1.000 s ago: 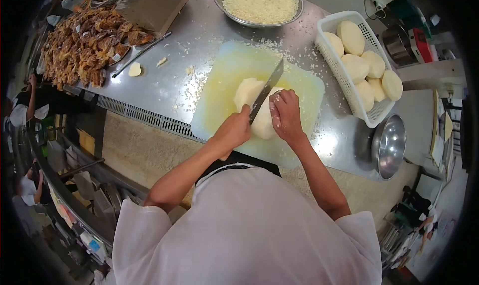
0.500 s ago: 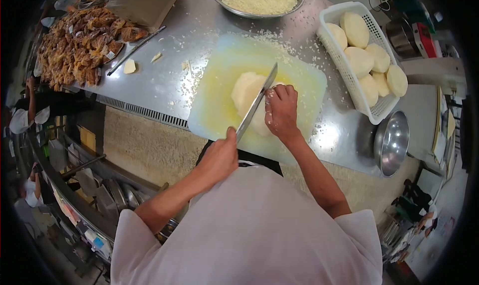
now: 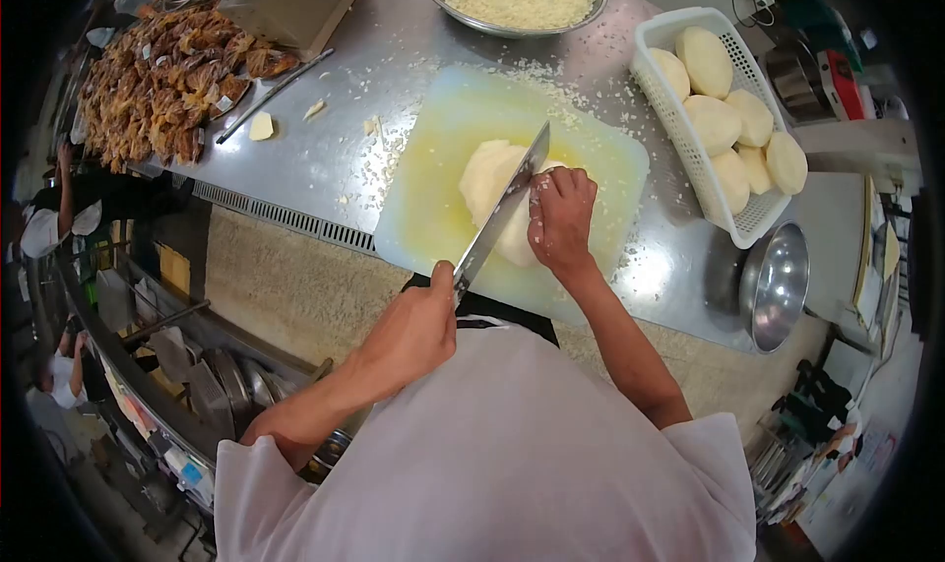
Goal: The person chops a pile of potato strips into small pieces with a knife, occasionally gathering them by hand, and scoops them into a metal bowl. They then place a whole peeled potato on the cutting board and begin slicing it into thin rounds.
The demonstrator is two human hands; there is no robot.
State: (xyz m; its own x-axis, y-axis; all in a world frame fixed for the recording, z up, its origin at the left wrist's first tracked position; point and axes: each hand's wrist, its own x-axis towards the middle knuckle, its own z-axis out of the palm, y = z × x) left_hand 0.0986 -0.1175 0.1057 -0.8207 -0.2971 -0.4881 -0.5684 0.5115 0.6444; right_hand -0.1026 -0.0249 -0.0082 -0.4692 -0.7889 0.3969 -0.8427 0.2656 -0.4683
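My left hand (image 3: 411, 324) is closed round the handle of a long kitchen knife (image 3: 504, 206), its blade pointing up and to the right. The blade lies across a peeled, pale yellow vegetable (image 3: 482, 176) on the translucent cutting board (image 3: 411, 193). Just right of the blade, my right hand (image 3: 563, 219) presses bent fingers on the vegetable and steadies it. Part of the vegetable is hidden under the blade and my hand. Small pale chopped bits (image 3: 536, 78) lie scattered beyond the board's far edge.
A white basket (image 3: 679, 134) of peeled vegetables (image 3: 711, 122) stands right, beside a tilted metal bowl (image 3: 778, 281). A wide bowl (image 3: 512, 31) of chopped bits sits at the back. Brown bagged pieces (image 3: 157, 85) and a dark rod (image 3: 271, 97) lie left on the steel table (image 3: 325, 158).
My left hand has drawn the knife handle slightly back and left, toward my body. My right hand stays on the vegetable; the whole view has shifted slightly.
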